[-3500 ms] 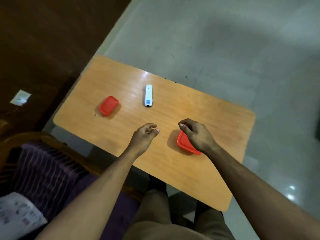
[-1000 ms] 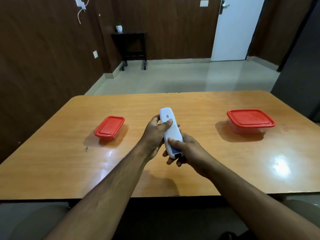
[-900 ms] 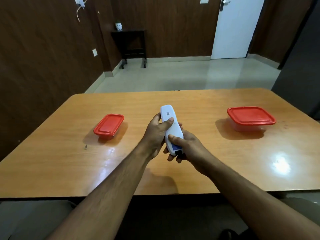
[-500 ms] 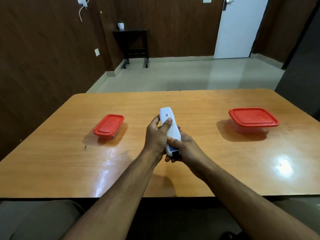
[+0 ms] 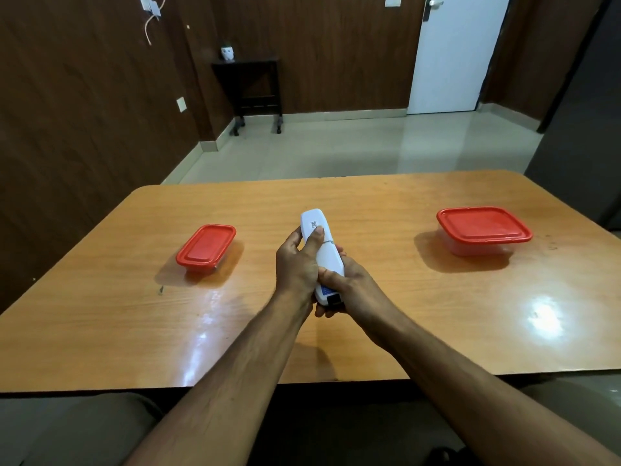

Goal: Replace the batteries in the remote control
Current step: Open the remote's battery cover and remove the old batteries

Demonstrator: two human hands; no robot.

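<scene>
Fingers of both hands curl round the white remote control (image 5: 325, 260), held above the table (image 5: 386, 338) centre: left hand (image 5: 297, 264) upper part, right hand (image 5: 349, 287) lower end.

remote control (image 5: 323, 253) | white, back side up (code label near far end) | held above table

bench (image 5: 386, 203): glossy varnished wood | remote control (image 5: 324, 253): smooth white plastic | container lids (image 5: 484, 224): glossy red plastic | floor (image 5: 336, 146): polished tile
</scene>
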